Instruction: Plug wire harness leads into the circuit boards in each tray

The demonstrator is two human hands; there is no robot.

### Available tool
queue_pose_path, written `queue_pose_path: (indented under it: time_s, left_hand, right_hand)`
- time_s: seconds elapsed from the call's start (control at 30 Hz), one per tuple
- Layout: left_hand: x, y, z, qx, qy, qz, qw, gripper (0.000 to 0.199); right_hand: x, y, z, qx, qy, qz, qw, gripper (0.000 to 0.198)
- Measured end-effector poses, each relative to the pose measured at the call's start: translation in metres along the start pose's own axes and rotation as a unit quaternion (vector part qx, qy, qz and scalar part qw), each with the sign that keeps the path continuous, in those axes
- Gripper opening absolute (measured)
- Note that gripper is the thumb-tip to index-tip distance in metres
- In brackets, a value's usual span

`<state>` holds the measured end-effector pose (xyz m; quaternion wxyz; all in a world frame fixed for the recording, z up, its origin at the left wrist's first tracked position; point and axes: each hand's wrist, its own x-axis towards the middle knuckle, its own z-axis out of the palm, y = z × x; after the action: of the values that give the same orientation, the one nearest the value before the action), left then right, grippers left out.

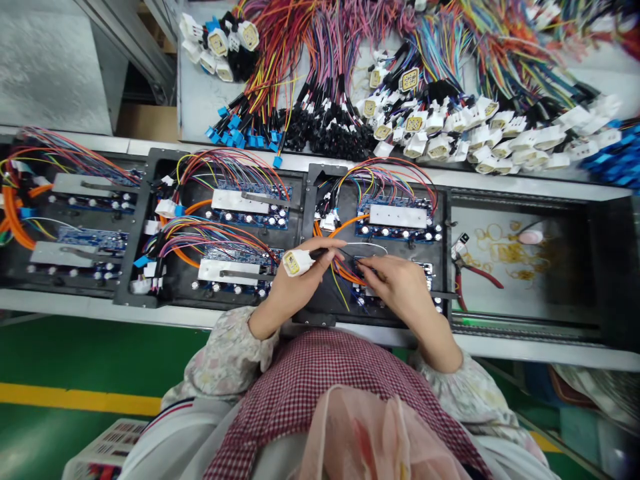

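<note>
My left hand (305, 283) is closed round a wire harness near its white connector (297, 262), whose yellowish face points up and left. From that grip the wires run right to my right hand (397, 283), where thumb and forefinger pinch the dark strands. Both hands are over the black tray (327, 297) in front of me. Under the right hand lies a partly covered circuit board (431, 270). Behind it sits another blue circuit board (399, 217) with a silver heat plate and an arc of coloured wires. A thin white wire (367, 245) curves between the hands.
More black trays with wired boards (235, 270) stand to the left. At right, red-handled pliers (473, 270) and scattered yellow rubber bands (523, 257) lie in a recess. Bundles of harnesses with white connectors (530, 140) and blue connectors (243, 137) cover the back shelf.
</note>
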<state>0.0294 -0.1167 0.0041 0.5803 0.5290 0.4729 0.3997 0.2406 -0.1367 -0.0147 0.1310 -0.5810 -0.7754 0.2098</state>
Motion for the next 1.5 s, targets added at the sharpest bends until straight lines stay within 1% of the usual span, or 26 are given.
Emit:
queue_pose_path:
  time_s: [0.07, 0.17, 0.2, 0.27, 0.37, 0.5, 0.67, 0.83, 0.9, 1.03, 1.17, 1.27, 1.4, 1.5]
  left_hand:
    - [0.0, 0.001, 0.0, 0.009, 0.006, 0.005, 1.0, 0.02]
    - [0.001, 0.002, 0.0, 0.02, 0.007, 0.01, 1.0, 0.019]
    - [0.001, 0.003, 0.001, 0.021, 0.007, 0.012, 1.0, 0.018]
    - [0.001, 0.003, 0.001, 0.014, 0.005, 0.013, 1.0, 0.016]
    - [-0.001, 0.003, 0.001, -0.001, -0.006, 0.002, 1.0, 0.016]
    - [-0.004, 0.005, 0.0, -0.007, -0.029, -0.015, 0.999, 0.018]
    - [-0.005, 0.005, 0.0, -0.021, -0.022, -0.016, 0.999, 0.016]
    - [-0.003, 0.003, -0.001, -0.022, -0.024, -0.004, 0.999, 0.016]
    - [-0.003, 0.003, -0.002, -0.01, -0.021, 0.003, 1.0, 0.017]
    - [-0.003, 0.002, -0.003, 0.01, 0.005, 0.005, 1.0, 0.018]
    - [-0.002, 0.001, -0.002, -0.012, 0.01, 0.002, 1.0, 0.019]
    - [-0.001, 0.004, -0.002, -0.016, 0.011, 0.001, 1.0, 0.021]
    - [-0.002, 0.007, -0.003, -0.022, 0.012, -0.002, 1.0, 0.021]
    - [-0.003, 0.006, -0.003, -0.018, 0.017, 0.002, 1.0, 0.02]
  right_hand:
    - [-0.002, -0.002, -0.005, 0.004, 0.018, 0.001, 1.0, 0.028]
    - [-0.006, -0.005, -0.01, -0.003, 0.068, 0.028, 0.997, 0.026]
    - [-0.006, -0.005, -0.01, -0.013, 0.075, 0.036, 0.996, 0.026]
    - [-0.005, -0.004, -0.007, -0.031, 0.064, 0.035, 0.997, 0.024]
    - [-0.002, -0.001, 0.001, -0.024, 0.047, 0.019, 0.998, 0.023]
    - [-0.001, 0.001, 0.006, -0.016, 0.061, 0.023, 0.998, 0.026]
    - [-0.002, 0.001, 0.005, -0.017, 0.057, 0.02, 0.998, 0.026]
    - [-0.001, 0.002, 0.007, -0.027, 0.053, -0.004, 0.998, 0.026]
    - [-0.002, 0.0, 0.004, -0.035, 0.049, -0.014, 0.998, 0.026]
    - [-0.008, -0.008, -0.011, -0.017, 0.088, -0.025, 0.996, 0.026]
    - [-0.015, -0.013, -0.023, -0.009, 0.049, -0.061, 0.997, 0.025]
    - [-0.013, -0.009, -0.021, 0.029, 0.075, -0.049, 0.996, 0.023]
    - [-0.01, -0.004, -0.016, 0.008, 0.08, -0.043, 0.996, 0.025]
    - [-0.01, -0.003, -0.015, 0.019, 0.085, -0.039, 0.995, 0.025]
